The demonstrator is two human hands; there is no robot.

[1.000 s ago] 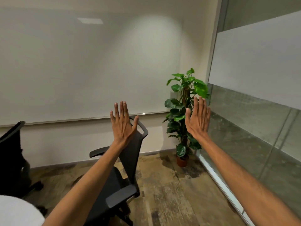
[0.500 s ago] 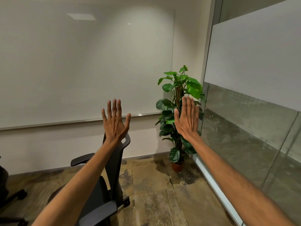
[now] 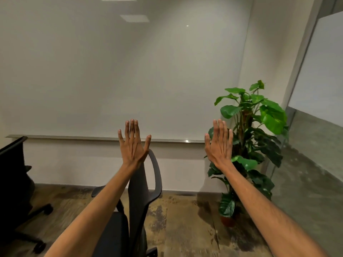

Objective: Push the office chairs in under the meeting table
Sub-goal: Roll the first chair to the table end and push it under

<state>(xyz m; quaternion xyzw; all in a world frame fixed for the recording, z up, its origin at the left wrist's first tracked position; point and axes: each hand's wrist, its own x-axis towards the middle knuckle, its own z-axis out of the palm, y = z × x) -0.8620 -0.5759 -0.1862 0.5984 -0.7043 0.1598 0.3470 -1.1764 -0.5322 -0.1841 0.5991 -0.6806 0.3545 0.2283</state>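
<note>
A dark grey office chair [image 3: 143, 197] stands in front of me at lower centre, seen from the side, its backrest upright and its seat toward the left. My left hand [image 3: 133, 143] is raised flat with fingers spread, in front of the backrest's top; I cannot tell if it touches. My right hand [image 3: 220, 144] is raised the same way to the right, in front of the plant, holding nothing. A second black office chair [image 3: 13, 175] stands at the left edge. The meeting table is out of view.
A large whiteboard [image 3: 111, 71] covers the far wall. A potted plant [image 3: 250, 145] stands in the right corner beside a frosted glass partition [image 3: 319, 127]. Worn brown floor [image 3: 185, 229] lies between the chair and the plant.
The view has swung back to the left: the plant shifted right and the black chair at the left came back into frame. Both hands stay raised and spread.
</note>
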